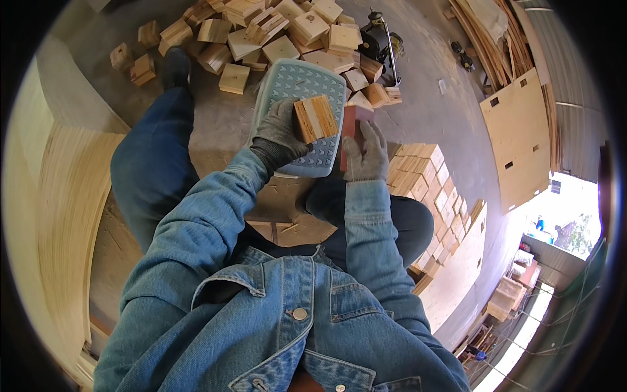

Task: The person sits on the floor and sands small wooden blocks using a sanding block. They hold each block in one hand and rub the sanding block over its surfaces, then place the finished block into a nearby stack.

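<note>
My left hand [279, 130], in a grey work glove, grips a laminated wood block [316, 119] with light and dark layers. It holds the block above a blue-green plastic stool [297, 73] with a patterned top. At the stool's right edge, my right hand [367, 153], gloved too, is closed on a reddish-brown flat block [353, 124] that looks like a sanding block. The hand's underside is hidden. The two blocks are close together but do not appear to touch.
A loose heap of wood blocks [281, 49] lies beyond the stool, with a black and metal tool [382, 42] beside it. Neatly stacked blocks [431, 196] sit by my right knee. Plywood sheets [72, 196] stand at the left; a panel [519, 137] leans far right.
</note>
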